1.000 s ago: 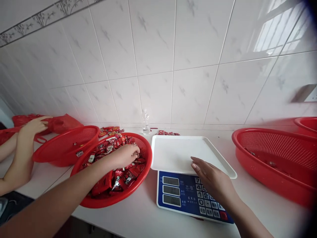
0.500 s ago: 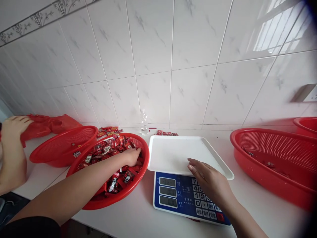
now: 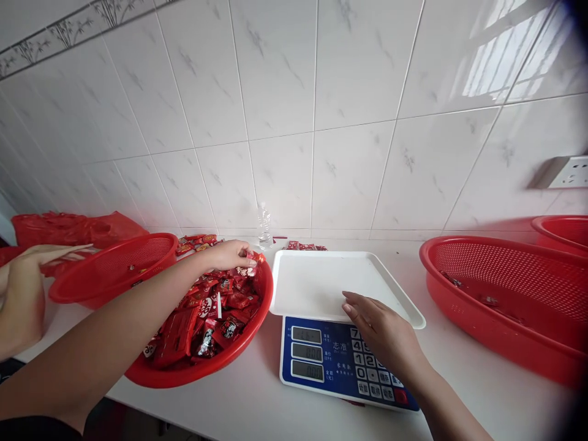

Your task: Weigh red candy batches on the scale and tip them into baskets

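Observation:
My left hand (image 3: 231, 254) is lifted above the far rim of a red mesh basket (image 3: 229, 358) full of red-wrapped candies (image 3: 209, 309), and its fingers pinch a few candies (image 3: 250, 262). My right hand (image 3: 379, 334) lies flat with fingers apart, resting over the keypad of a blue and white electronic scale (image 3: 321, 364) and touching the front edge of the scale's white tray (image 3: 321, 285). The tray has nothing on it.
Another person's hand (image 3: 27, 288) is at the far left beside a second red basket (image 3: 110, 272) and red plastic bags (image 3: 73, 228). A large red basket (image 3: 500, 300) stands at the right. Loose candies (image 3: 305, 247) and a small clear bottle (image 3: 264, 225) sit by the tiled wall.
My left hand has risen out of the candy pile with a few candies and moved toward the tray. The other person's hand has shifted at the left. My right hand stays put.

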### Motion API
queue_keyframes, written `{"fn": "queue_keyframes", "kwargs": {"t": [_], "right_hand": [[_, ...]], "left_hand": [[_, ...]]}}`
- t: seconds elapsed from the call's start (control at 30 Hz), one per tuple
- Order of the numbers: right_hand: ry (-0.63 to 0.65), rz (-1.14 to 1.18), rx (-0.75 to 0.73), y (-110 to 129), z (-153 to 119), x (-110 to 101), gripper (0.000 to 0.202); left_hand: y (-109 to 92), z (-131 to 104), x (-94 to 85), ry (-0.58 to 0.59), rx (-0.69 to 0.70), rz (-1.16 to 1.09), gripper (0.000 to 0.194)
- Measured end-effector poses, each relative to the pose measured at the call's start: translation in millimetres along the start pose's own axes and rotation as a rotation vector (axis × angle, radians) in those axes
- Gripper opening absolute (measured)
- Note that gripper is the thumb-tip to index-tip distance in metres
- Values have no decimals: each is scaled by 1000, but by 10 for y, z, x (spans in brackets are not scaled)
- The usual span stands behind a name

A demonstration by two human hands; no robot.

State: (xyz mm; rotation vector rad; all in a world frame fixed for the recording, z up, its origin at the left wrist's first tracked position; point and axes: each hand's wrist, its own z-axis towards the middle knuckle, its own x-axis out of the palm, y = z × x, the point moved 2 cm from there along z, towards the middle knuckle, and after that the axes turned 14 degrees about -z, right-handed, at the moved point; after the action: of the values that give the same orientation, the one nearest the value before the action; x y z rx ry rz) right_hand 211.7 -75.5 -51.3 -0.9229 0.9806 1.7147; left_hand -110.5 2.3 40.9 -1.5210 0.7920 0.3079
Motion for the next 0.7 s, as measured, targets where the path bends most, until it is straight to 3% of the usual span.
{"fn": "queue_keyframes", "kwargs": {"t": [0.13,0.27,0.4,0.5,0.6,0.7], "right_hand": [[-6,-2,-12,-5,0,-1,39],[-15,-4,-18,1,-4,-19,38],[-22,-4,-31,14,-1,-45,37],[-24,6,-38,18,0,-57,36],[-26,10,-45,22,-6,-54,36],[-35,5,-57,19,-8,-26,37]], "left_hand": [[-302,63,220,-34,61,-250,37],[-487,194,548,-16,71,-326,39],[-517,310,765,21,77,-5,39],[-503,349,941,131,168,252,48],[-499,349,1154,267,252,354,56],[-524,340,1287,325,257,325,63]]}}
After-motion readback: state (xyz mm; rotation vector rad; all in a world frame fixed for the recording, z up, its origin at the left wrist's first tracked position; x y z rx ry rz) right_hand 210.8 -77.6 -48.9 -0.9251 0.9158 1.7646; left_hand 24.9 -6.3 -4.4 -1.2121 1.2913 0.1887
